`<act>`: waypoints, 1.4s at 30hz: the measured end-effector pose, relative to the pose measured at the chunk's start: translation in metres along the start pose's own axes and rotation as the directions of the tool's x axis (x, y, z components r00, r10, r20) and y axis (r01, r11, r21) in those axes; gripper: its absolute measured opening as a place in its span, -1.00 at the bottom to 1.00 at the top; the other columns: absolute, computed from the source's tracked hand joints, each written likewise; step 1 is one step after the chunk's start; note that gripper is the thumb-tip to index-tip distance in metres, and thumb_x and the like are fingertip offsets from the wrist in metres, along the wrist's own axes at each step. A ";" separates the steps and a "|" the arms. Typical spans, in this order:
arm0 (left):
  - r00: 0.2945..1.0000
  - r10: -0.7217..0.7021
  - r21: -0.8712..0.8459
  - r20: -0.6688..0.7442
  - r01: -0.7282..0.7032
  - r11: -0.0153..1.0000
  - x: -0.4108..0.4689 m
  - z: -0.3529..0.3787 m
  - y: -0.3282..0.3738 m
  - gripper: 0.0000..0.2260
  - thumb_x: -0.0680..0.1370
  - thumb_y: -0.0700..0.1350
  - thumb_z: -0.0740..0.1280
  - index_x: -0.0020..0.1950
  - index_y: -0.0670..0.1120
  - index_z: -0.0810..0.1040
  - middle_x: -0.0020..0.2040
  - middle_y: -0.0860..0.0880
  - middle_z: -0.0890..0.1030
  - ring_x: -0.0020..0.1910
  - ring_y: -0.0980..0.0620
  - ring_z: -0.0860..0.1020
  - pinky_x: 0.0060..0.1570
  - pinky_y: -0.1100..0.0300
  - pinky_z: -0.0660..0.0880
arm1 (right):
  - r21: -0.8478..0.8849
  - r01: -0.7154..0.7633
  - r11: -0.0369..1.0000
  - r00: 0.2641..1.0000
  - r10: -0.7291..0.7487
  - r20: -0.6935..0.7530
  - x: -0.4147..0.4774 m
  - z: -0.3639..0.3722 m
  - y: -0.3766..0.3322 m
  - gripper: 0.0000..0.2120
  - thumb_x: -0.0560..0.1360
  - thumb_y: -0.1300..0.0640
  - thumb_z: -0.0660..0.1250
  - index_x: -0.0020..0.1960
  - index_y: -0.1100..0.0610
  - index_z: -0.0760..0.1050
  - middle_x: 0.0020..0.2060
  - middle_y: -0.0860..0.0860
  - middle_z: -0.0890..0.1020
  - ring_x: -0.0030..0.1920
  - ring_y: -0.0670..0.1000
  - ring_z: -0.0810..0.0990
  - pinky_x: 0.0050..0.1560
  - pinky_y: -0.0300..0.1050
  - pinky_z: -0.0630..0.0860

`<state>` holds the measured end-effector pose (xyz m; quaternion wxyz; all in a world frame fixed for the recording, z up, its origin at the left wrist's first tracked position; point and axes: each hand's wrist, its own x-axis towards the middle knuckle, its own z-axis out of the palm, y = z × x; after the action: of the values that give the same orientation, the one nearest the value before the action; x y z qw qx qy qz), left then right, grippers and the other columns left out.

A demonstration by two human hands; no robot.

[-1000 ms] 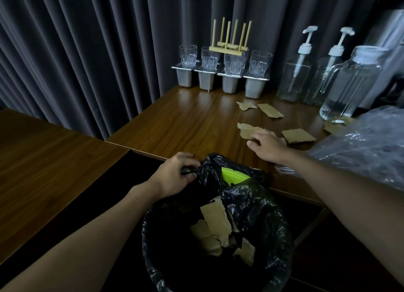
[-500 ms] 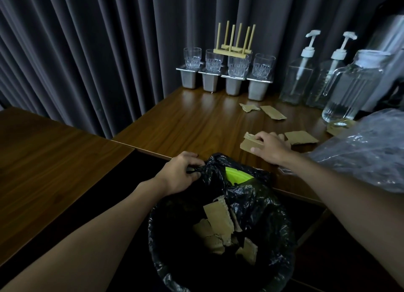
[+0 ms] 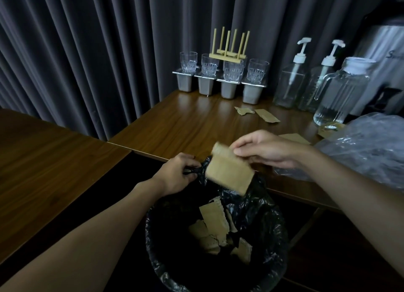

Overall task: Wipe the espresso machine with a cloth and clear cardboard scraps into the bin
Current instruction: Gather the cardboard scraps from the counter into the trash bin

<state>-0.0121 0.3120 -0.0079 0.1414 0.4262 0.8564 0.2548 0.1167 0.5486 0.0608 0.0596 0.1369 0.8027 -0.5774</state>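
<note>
My right hand (image 3: 265, 148) pinches a brown cardboard scrap (image 3: 229, 171) by its top edge, and the scrap hangs over the near table edge above the bin. My left hand (image 3: 177, 173) grips the bunched rim of the black bin liner (image 3: 262, 206). The bin (image 3: 282, 248) stands below the table edge with several cardboard pieces (image 3: 213, 217) inside. Loose scraps lie on the wooden table (image 3: 175, 123): two small ones (image 3: 265, 115) near the bottles and a flat one (image 3: 294, 138) behind my right hand. A metal machine (image 3: 384, 58) stands at the far right, partly out of frame.
Four glasses on steel cups (image 3: 220, 77) with a wooden rack line the back by the dark curtain. Two pump bottles (image 3: 290, 82) and a glass pitcher (image 3: 341, 93) stand right of them. A clear plastic bag (image 3: 369, 143) lies at the right. A second table (image 3: 43, 165) sits left.
My right hand lifted the cardboard scrap off the table and brought it left over the bin. My left hand kept its grip on the liner.
</note>
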 end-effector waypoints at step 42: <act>1.000 0.008 0.008 0.012 -0.008 1.000 0.004 0.000 -0.002 -0.66 0.59 -0.08 0.37 0.37 0.05 0.53 0.46 -0.03 0.33 0.44 -0.06 0.36 0.42 0.06 0.32 | -0.715 -0.242 0.656 0.895 -0.133 -0.425 0.053 -0.021 0.042 -0.59 0.53 -0.09 0.33 0.34 -0.02 0.45 0.34 0.01 0.44 0.37 0.11 0.37 0.32 0.14 0.23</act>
<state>-0.0164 0.3142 -0.0093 0.1440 0.4319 0.8547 0.2494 0.0793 0.5885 0.0164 -0.0550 0.2517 0.9555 -0.1438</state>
